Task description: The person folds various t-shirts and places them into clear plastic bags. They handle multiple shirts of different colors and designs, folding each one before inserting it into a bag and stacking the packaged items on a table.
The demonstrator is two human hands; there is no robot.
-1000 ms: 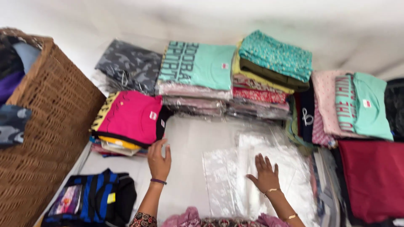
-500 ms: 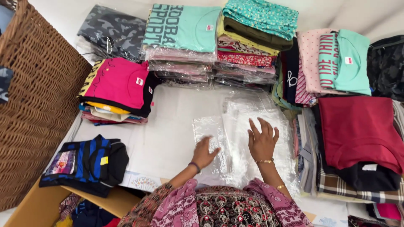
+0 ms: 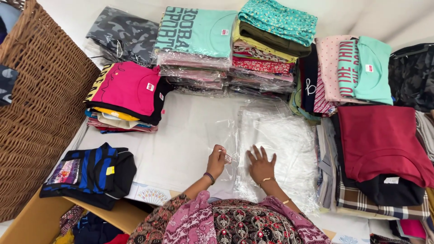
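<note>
Between the two hands, a clear plastic bag (image 3: 275,144) lay flat on the white table (image 3: 190,140). The left hand (image 3: 217,160) pinched the bag's near edge between thumb and fingertips, clenched on the film; half a second earlier that hand had rested lower and nearer the body, so it had come up to take the edge. The right hand (image 3: 261,165) lay open, fingers spread and palm pressed on the plastic, much where it had been, grasping nothing and only pinning the sheet. From this I judged that the bag was being held down and its mouth or edge lifted.

Round the bag, open table showed only to the left, toward the pink and black folded stack (image 3: 129,97). Behind, the bagged stacks topped by a teal shirt (image 3: 196,34) stood just beside the bag's far edge. To the right, the maroon garment (image 3: 382,140) and the piles under it touched the bag's side. A wicker basket (image 3: 40,108) stood well apart at far left.
</note>
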